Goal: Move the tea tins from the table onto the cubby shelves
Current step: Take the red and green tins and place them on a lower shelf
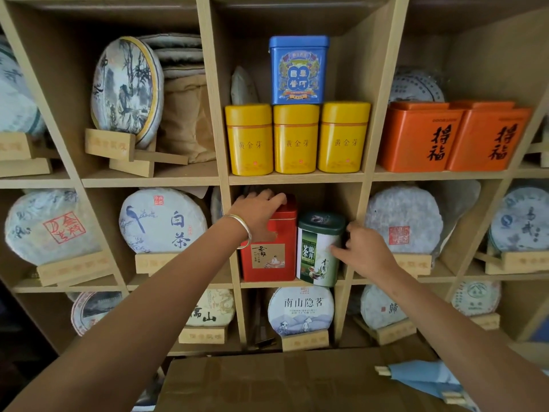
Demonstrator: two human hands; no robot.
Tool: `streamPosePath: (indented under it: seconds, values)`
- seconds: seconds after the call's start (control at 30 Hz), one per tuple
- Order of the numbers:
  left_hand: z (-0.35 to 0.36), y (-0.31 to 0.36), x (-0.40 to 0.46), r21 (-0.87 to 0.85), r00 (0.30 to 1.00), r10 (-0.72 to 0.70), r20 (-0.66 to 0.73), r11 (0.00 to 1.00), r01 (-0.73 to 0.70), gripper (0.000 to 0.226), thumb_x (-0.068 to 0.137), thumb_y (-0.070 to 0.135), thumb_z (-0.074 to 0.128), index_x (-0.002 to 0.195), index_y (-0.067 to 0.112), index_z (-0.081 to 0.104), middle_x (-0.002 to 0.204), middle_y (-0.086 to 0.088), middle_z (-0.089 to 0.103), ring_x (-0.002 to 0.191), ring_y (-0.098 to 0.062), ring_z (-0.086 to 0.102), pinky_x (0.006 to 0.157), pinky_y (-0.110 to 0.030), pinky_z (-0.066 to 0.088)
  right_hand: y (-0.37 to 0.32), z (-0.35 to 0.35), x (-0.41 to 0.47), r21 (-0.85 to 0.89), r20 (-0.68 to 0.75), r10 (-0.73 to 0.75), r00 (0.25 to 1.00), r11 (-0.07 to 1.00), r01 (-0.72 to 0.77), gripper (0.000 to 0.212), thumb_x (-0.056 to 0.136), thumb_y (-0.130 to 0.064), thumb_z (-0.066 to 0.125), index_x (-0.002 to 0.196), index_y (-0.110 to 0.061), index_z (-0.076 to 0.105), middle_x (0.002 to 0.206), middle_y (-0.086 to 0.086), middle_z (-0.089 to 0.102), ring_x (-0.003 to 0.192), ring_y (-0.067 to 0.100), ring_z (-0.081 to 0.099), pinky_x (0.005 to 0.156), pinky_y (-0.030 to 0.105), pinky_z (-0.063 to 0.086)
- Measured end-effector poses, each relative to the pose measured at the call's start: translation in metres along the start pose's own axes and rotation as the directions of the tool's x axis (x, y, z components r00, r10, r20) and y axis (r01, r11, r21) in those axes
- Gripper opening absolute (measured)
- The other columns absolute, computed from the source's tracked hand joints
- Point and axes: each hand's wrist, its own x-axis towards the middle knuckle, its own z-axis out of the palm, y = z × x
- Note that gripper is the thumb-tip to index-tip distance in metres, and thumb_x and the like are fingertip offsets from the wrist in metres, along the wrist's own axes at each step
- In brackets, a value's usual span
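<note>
Tins look light, rigid, slick; left hand (258,211) grips red tin (269,248) by its lid; right hand (361,251) grasps green tin (319,251) by its side.

Left hand (258,217) atop red tin (269,257), right hand (364,251) gripping green tin (319,251), both tins side by side in one cubby (297,283).

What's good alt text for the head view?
Two bare hands set tins into a middle cubby: the left hand grips a red tin, the right hand holds a green tin beside it. Above sit three yellow tins under a blue tin.
</note>
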Motion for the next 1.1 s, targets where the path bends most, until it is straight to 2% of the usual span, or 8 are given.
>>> streamPosePath:
  seconds: [0.1, 0.2, 0.27, 0.33, 0.43, 0.7, 0.87, 1.1]
  values:
    - [-0.002, 0.011, 0.006, -0.013, 0.992, 0.112, -0.067, 0.994, -0.113, 0.085, 0.07, 0.052, 0.071, 0.142, 0.033, 0.028, 0.144, -0.003, 0.039, 0.128, -0.031, 0.039, 0.104, -0.053, 0.034, 0.002, -0.007, -0.003, -0.208, -0.082, -0.164, 0.983, 0.967, 0.144, 0.051, 0.083, -0.036, 0.068, 0.121, -0.008, 0.049, 0.104, 0.012, 0.061, 0.088, 0.031, 0.064, 0.063, 0.036, 0.049]
    - [0.0, 0.029, 0.018, 0.019, 0.969, 0.241, -0.048, 0.97, -0.241, 0.079, 0.075, 0.053, 0.068, 0.143, 0.031, 0.034, 0.151, 0.0, 0.033, 0.138, -0.027, 0.03, 0.109, -0.053, 0.026, -0.003, -0.011, 0.001, -0.336, -0.052, -0.288, 0.956, 0.907, 0.255, 0.052, 0.084, -0.04, 0.065, 0.127, -0.014, 0.051, 0.114, 0.007, 0.053, 0.106, 0.026, 0.055, 0.069, 0.034, 0.05]
    - [0.005, 0.038, 0.026, 0.073, 0.96, 0.279, -0.004, 0.958, -0.278, 0.072, 0.078, 0.052, 0.066, 0.141, 0.029, 0.039, 0.151, 0.0, 0.035, 0.141, -0.024, 0.026, 0.113, -0.051, 0.02, -0.006, -0.013, 0.006, -0.394, 0.007, -0.321, 0.947, 0.87, 0.298, 0.05, 0.086, -0.04, 0.061, 0.128, -0.016, 0.052, 0.115, 0.006, 0.052, 0.111, 0.024, 0.05, 0.074, 0.034, 0.05]
    - [0.01, 0.043, 0.031, 0.107, 0.958, 0.287, 0.017, 0.952, -0.287, 0.065, 0.081, 0.048, 0.065, 0.138, 0.026, 0.043, 0.146, -0.001, 0.043, 0.139, -0.024, 0.03, 0.115, -0.049, 0.019, -0.008, -0.016, 0.011, -0.429, 0.059, -0.326, 0.944, 0.845, 0.319, 0.047, 0.088, -0.037, 0.059, 0.128, -0.015, 0.053, 0.117, 0.006, 0.052, 0.11, 0.024, 0.051, 0.079, 0.035, 0.05]
    - [0.018, 0.045, 0.034, 0.075, 0.96, 0.28, -0.018, 0.958, -0.278, 0.058, 0.083, 0.04, 0.064, 0.136, 0.025, 0.046, 0.133, -0.002, 0.053, 0.127, -0.024, 0.043, 0.112, -0.043, 0.027, -0.008, -0.019, 0.015, -0.447, 0.085, -0.33, 0.94, 0.831, 0.332, 0.043, 0.089, -0.032, 0.058, 0.127, -0.014, 0.053, 0.118, 0.007, 0.054, 0.108, 0.024, 0.054, 0.081, 0.035, 0.049]
    - [0.024, 0.045, 0.036, 0.044, 0.971, 0.22, -0.098, 0.975, -0.217, 0.049, 0.083, 0.039, 0.065, 0.127, 0.023, 0.052, 0.121, -0.003, 0.056, 0.116, -0.024, 0.049, 0.094, -0.038, 0.037, -0.016, -0.019, 0.025, -0.593, 0.128, -0.332, 0.935, 0.73, 0.34, 0.026, 0.09, -0.015, 0.051, 0.114, -0.01, 0.06, 0.112, 0.008, 0.063, 0.105, 0.025, 0.055, 0.084, 0.035, 0.048]
    - [0.026, 0.045, 0.036, 0.022, 0.97, 0.207, -0.127, 0.978, -0.206, 0.048, 0.081, 0.04, 0.066, 0.125, 0.022, 0.054, 0.116, -0.003, 0.058, 0.111, -0.024, 0.051, 0.09, -0.036, 0.039, -0.019, -0.017, 0.028, -0.584, 0.145, -0.308, 0.94, 0.741, 0.333, 0.025, 0.089, -0.008, 0.052, 0.113, -0.008, 0.06, 0.112, 0.009, 0.064, 0.103, 0.026, 0.058, 0.079, 0.037, 0.052]
    - [0.027, 0.045, 0.036, 0.01, 0.972, 0.19, -0.139, 0.982, -0.191, 0.049, 0.081, 0.041, 0.066, 0.125, 0.024, 0.056, 0.114, -0.002, 0.059, 0.109, -0.023, 0.052, 0.087, -0.035, 0.039, -0.015, -0.017, 0.032, -0.546, 0.13, -0.313, 0.941, 0.769, 0.331, 0.029, 0.089, -0.01, 0.052, 0.117, -0.008, 0.06, 0.113, 0.01, 0.062, 0.105, 0.026, 0.057, 0.077, 0.035, 0.049]
